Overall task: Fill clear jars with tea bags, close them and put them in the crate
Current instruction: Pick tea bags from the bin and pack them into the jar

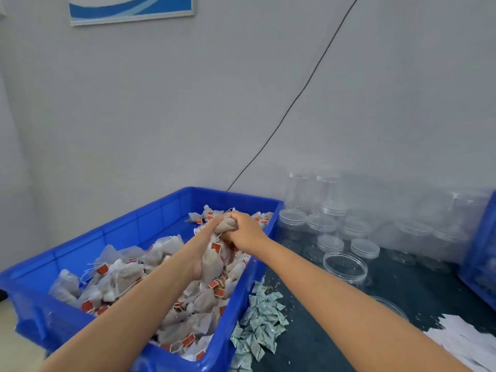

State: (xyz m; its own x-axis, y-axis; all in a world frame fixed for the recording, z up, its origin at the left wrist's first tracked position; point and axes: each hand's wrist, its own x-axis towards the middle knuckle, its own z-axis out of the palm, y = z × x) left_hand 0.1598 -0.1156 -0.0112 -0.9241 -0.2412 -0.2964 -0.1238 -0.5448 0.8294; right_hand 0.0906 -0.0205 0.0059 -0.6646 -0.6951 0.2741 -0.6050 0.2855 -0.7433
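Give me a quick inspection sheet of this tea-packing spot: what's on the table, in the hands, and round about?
Surface: dark table, strewn with crumbs.
Job's things: blue bin heaped with tea bags; open jar beside it; lidded jars grouped by the wall; blue crate at right edge.
Clutter: green-white sachets piled by the bin; white papers near right.
Hands: left hand and right hand together over the bin, fingers gripping a bunch of bags.
Cables: black cable slanting down the wall.
Surroundings: pale wall; framed blue picture.
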